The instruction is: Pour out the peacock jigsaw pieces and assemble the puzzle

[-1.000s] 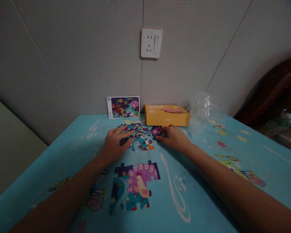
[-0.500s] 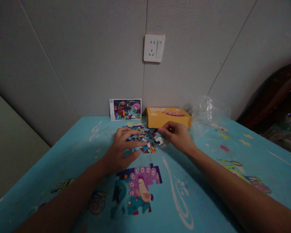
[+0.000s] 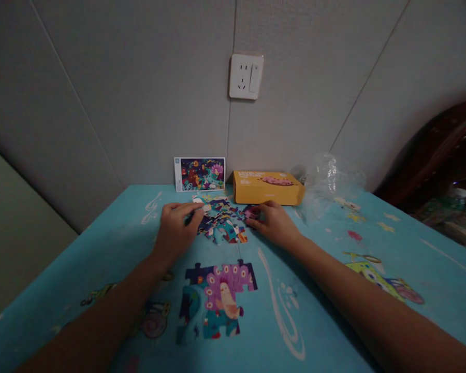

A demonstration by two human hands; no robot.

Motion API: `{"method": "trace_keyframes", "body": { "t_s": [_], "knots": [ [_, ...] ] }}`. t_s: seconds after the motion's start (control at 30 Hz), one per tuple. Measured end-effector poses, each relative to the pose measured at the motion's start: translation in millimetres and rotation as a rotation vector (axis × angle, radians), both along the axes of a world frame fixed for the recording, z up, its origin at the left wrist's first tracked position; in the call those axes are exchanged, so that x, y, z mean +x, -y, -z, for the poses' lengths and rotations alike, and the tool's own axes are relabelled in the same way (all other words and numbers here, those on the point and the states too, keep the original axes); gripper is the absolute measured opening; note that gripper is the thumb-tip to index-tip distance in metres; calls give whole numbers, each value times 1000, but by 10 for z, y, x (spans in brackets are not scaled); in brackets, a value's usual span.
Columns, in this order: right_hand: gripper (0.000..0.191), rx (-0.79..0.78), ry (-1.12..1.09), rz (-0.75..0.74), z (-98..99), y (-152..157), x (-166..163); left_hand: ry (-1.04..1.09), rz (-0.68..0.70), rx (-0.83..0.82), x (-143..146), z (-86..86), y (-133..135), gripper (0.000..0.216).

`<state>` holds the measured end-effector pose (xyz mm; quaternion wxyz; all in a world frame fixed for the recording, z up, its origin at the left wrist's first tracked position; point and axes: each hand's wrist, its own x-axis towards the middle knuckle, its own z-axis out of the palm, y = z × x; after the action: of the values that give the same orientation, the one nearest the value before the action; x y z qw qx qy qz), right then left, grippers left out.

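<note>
My left hand [image 3: 177, 226] pinches a puzzle piece [image 3: 207, 207] between thumb and fingers, its pale side showing, at the left of a loose heap of puzzle pieces [image 3: 226, 229]. On the heap's right side, my right hand [image 3: 274, 221] has thumb and fingers closed around a dark purple puzzle piece [image 3: 248, 213], partly hidden by the fingers. Nearer to me lies a joined section of puzzle [image 3: 227, 300], with a pink-purple peacock-like bird and teal parts. Its edges are uneven, with tabs and gaps.
Against the wall leans a picture card [image 3: 200, 174] of a colourful scene. A yellow box [image 3: 267, 187] lies beside it, just behind my right hand. Crumpled clear plastic [image 3: 328, 181] sits to the right. The blue tablecloth [image 3: 116, 243] has printed cartoons. A wall socket [image 3: 246, 76] is above.
My left hand has drawn back left from over the heap and now pinches a piece. My right hand has lowered to the heap's right edge; the whitish piece it held no longer shows there.
</note>
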<state>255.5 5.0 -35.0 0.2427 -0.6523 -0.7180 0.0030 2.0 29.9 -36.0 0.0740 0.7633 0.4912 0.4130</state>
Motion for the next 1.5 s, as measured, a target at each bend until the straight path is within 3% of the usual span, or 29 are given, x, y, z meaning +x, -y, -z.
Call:
{"method": "trace_keyframes", "body": {
  "t_s": [0.17,0.37,0.5,0.7,0.8,0.9,0.97,1.07,1.17,1.5],
  "knots": [
    [31,-83,68,23,67,-26,13,-139,-59,-123,-17,94,-78,31],
    [23,-72,-26,-42,3,0,-14,-100,-27,-63,-35,148,-92,26],
    [26,-63,-123,-105,13,0,-19,-31,-19,44,-34,83,-53,22],
    [35,217,-91,-352,-103,128,-107,107,234,71,25,-95,138,29],
    [38,277,-80,-569,-198,268,-225,55,387,20,71,-115,237,38],
    [37,294,-65,-733,-230,354,-307,43,471,-41,95,-126,300,33],
    [37,331,-87,-725,-219,361,-318,101,469,-91,92,-139,311,34],
    [33,380,-138,-592,-196,335,-293,201,455,-189,72,-154,292,40],
    [17,341,-125,-559,-195,323,-278,273,467,-278,63,-144,266,41],
    [18,45,-234,-767,-274,389,-307,271,563,-474,124,-37,267,22]
  ]
}}
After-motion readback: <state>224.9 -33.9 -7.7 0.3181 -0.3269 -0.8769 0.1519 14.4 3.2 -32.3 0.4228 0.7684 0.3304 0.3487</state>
